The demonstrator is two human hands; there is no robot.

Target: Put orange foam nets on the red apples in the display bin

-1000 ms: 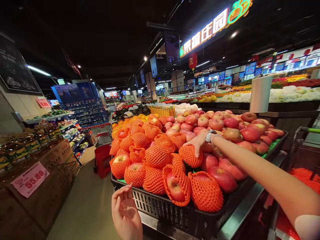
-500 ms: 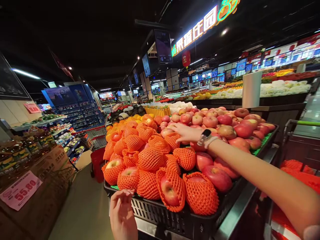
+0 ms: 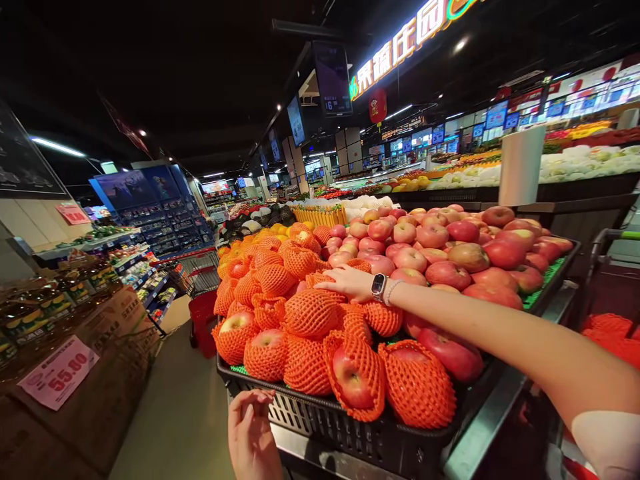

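Observation:
My right hand (image 3: 347,283), with a watch on its wrist, lies stretched over the heap of fruit. Its fingers point left and rest on or just above the apples in orange foam nets (image 3: 311,313); the fingertips are partly hard to see against the nets. It does not grip anything. Low in front, my left hand (image 3: 254,433) is raised, its palm partly toward me and fingers loosely bent. Its fingertips are close to the rim of the black crate (image 3: 325,413), and no object shows in it. Bare red apples (image 3: 425,237) fill the right and back of the heap.
A roll of plastic bags (image 3: 521,165) stands behind the apples. At left are boxes with a pink price sign (image 3: 59,372) and a shopping cart (image 3: 203,272). A metal edge (image 3: 510,403) runs along the crate's right side, with orange nets (image 3: 613,337) beyond.
My right hand has moved left and toward me, from the bare apples onto the netted ones. My left hand stays near the crate's front rim. The view has shifted slightly.

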